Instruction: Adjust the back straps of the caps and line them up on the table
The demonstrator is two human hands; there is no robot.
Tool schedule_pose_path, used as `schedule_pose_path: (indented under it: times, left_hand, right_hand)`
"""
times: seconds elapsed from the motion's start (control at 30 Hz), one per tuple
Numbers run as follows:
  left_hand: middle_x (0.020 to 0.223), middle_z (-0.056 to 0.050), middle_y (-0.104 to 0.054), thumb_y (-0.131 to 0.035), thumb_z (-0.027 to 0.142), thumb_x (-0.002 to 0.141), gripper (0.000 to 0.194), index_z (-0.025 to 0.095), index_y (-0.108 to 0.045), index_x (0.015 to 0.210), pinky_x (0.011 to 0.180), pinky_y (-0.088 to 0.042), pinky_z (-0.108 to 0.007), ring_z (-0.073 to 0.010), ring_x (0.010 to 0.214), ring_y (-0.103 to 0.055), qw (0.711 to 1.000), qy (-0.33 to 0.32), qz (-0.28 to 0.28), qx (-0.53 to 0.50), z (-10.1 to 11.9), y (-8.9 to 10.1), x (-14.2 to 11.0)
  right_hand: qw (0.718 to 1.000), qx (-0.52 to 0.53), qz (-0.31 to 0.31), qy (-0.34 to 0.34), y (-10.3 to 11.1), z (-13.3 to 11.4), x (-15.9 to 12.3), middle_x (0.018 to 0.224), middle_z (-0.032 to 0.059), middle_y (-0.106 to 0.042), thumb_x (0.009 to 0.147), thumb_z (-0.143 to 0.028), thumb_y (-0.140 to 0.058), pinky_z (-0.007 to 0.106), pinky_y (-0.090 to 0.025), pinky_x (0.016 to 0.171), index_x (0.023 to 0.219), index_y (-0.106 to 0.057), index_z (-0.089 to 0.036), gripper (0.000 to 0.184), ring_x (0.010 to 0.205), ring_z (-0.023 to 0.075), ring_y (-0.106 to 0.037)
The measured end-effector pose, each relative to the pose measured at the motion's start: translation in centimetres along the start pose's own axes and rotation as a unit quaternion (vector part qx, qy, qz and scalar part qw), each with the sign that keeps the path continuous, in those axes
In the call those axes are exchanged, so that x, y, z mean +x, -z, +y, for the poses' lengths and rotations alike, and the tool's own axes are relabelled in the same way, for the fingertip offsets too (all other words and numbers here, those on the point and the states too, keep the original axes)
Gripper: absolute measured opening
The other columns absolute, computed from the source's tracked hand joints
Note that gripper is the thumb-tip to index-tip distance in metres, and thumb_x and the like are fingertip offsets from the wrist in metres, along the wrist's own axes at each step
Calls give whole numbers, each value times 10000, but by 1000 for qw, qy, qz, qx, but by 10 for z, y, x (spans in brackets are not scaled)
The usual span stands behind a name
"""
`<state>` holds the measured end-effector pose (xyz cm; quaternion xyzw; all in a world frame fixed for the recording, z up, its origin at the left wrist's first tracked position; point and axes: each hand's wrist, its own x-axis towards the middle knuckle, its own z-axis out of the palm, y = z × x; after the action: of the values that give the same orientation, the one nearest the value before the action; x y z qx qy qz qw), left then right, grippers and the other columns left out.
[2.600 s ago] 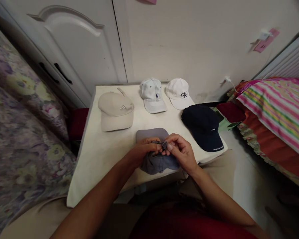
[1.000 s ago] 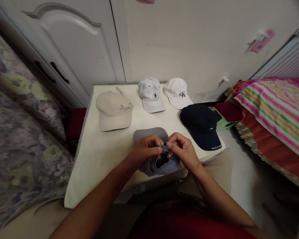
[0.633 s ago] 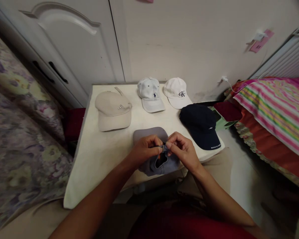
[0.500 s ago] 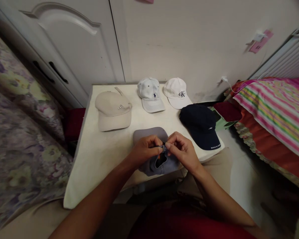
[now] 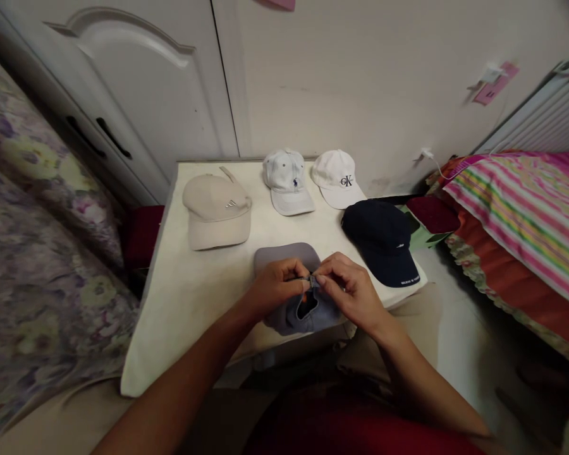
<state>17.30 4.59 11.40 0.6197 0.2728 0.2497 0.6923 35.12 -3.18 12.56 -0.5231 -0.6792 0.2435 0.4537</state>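
A grey cap point(image 5: 284, 254) lies near the front edge of the cream table point(image 5: 194, 297), its back opening facing me. My left hand point(image 5: 275, 287) and my right hand point(image 5: 348, 287) meet over that opening. Both pinch the cap's rear strap and small buckle point(image 5: 312, 279) between thumb and fingers. The dark gap under the strap shows just below my fingertips. The cap's crown is mostly covered by my hands.
Further back on the table lie a beige cap point(image 5: 217, 210), a pale blue cap point(image 5: 287, 180), a white cap point(image 5: 339, 178) and a navy cap point(image 5: 384, 240) at the right edge. A floral bedspread point(image 5: 38, 253) is at left, a striped blanket point(image 5: 526, 208) at right, white wardrobe doors point(image 5: 137, 95) behind.
My hands have stayed on the grey cap's strap. Since the earliest frame the dark opening under the strap has come into view; my fingers have only shifted slightly.
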Motion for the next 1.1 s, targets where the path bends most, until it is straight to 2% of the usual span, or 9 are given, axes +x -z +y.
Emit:
schedule_pose_path:
  times: [0.13,0.37,0.67,0.83,1.1]
  left_hand:
    - [622,2,-666,-692,219,745,99,154,-619,729,632,-449,-245,-130,624,-601,1000,6,-4,2,1,0,-1]
    - [692,-29,-718,-674,233,782,91,150,-644,759,689,-483,-266,-147,685,-643,1000,10,-28,-4,-4,2,0]
    - [731,-22,-732,-653,274,813,124,151,-660,802,739,-474,-276,-156,726,-651,998,16,-47,25,-1,4,0]
    - [742,-18,-732,-646,281,827,130,154,-665,807,737,-468,-272,-153,726,-655,998,10,-56,31,1,5,0]
    - [748,-27,-728,-672,285,813,150,143,-665,860,735,-486,-274,-151,730,-659,998,42,-49,7,-5,5,1]
  right_hand:
    - [1000,-8,9,-16,-1,1,0,778,17,-563,868,-132,-607,284,-406,614,793,-623,-199,103,685,155,-530]
    - [1000,-20,-13,-10,2,0,2,800,20,-566,851,-107,-596,277,-405,617,776,-602,-198,118,704,156,-543]
    - [998,-33,-9,-44,-1,0,1,786,12,-549,861,-116,-582,267,-395,599,778,-589,-185,109,665,141,-520]
    - [998,-41,-16,-35,0,0,0,793,10,-543,862,-97,-567,265,-395,609,787,-578,-187,118,681,141,-522]
    - [996,-63,-52,-22,4,2,0,875,19,-564,856,-92,-571,254,-404,609,826,-569,-195,108,705,133,-537]
